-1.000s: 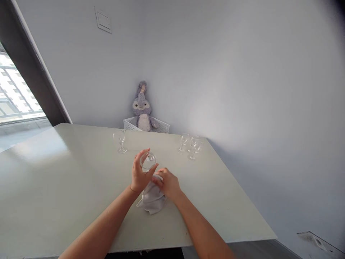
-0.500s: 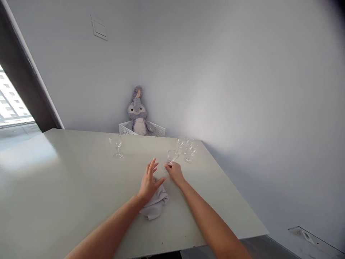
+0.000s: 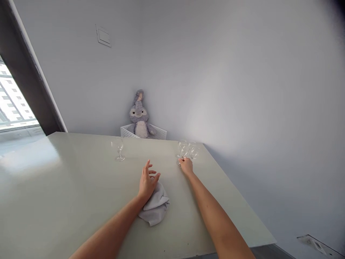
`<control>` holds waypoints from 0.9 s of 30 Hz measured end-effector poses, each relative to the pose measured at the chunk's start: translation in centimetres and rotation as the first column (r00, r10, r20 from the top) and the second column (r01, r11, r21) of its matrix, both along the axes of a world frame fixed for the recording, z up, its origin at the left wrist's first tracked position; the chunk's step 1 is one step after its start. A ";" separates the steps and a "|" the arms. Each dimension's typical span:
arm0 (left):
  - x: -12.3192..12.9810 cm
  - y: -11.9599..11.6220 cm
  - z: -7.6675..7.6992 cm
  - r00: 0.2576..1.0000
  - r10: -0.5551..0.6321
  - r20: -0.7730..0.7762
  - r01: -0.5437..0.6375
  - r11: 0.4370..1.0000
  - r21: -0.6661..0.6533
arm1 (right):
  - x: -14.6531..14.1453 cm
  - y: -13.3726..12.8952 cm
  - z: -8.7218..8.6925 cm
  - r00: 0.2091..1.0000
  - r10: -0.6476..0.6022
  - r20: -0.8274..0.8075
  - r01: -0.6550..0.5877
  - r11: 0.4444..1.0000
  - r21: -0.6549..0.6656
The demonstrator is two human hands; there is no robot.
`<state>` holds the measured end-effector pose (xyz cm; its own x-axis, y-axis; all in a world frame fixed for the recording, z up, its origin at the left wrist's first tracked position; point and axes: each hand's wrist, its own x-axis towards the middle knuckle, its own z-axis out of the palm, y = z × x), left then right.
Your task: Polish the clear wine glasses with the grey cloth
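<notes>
My right hand [image 3: 186, 166] pinches the lower part of a clear stemmed glass [image 3: 184, 151], close beside several other clear glasses [image 3: 193, 151] at the table's far right. Fingers apart and holding nothing, my left hand [image 3: 147, 181] is over the upper edge of a crumpled grey cloth [image 3: 156, 208]. Another stemmed glass [image 3: 119, 150] stands upright by itself, farther back and to the left of my left hand.
The pale glossy table [image 3: 81, 187] reaches to the wall. Behind its far edge, a grey plush toy [image 3: 140, 120] sits in a white perforated basket [image 3: 161, 133]. A window is at the far left.
My right hand has carried its glass to the right, up to the other glasses. My left hand has shifted slightly left, and more of the cloth shows.
</notes>
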<state>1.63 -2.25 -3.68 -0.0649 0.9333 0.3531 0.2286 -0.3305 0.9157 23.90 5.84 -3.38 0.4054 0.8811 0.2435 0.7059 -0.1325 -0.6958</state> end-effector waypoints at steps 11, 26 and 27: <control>-2.1 2.5 0.0 0.788 0.357 0.502 -0.264 0.932 -0.249 | -3.2 -8.5 3.9 0.915 0.384 -0.125 -0.393 0.917 -0.063; -10.7 9.8 3.2 0.213 0.377 0.901 0.057 0.916 -0.397 | -8.5 -12.4 1.7 0.464 0.852 -0.242 -0.886 0.445 -0.128; -10.8 10.2 3.4 0.204 0.353 0.913 0.077 0.924 -0.375 | -8.4 -12.3 1.6 0.462 0.850 -0.253 -0.887 0.449 -0.111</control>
